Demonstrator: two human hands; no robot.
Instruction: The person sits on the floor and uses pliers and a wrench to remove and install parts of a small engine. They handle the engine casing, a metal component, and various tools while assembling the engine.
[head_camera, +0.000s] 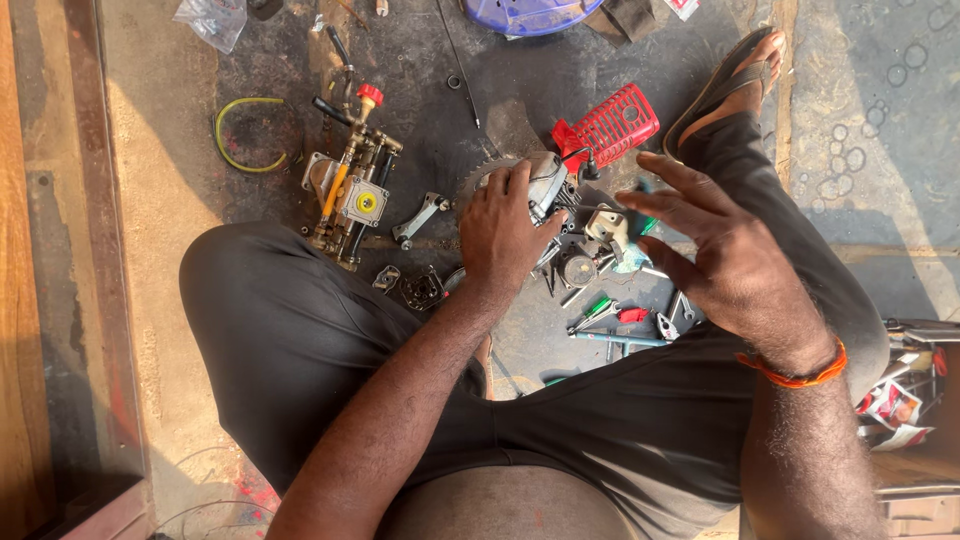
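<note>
Your left hand sits palm-down at centre frame, fingers curled over the top of a small engine block, pinning it to the dark mat; looks like a steadying press so the part won't roll, not a lift. A toothed disc peeks out at the hand's 11 o'clock, apparently part of the same assembly.

Your right hand hangs at 3 o'clock of the engine, fingers spread wide, palm open, holding nothing, not touching anything I can make out. An orange band is on that wrist.

Red grille cover lies at 1 o'clock of the engine, touching or nearly so, cannot tell. Brass pump assembly with a red cap stands well apart at 9 o'clock, parked out of the work zone. A metal bracket lies between pump and left hand. Yellow-green hose loop sits further out at 10 o'clock.

Loose tools and small parts crowd the 5 o'clock side, just beside your knee, under the right hand. Tight there. Your legs box in 6 to 8 o'clock, and a sandalled foot closes 2 o'clock. Open mat is mostly at 12 o'clock, up to the blue lid at the top edge.
</note>
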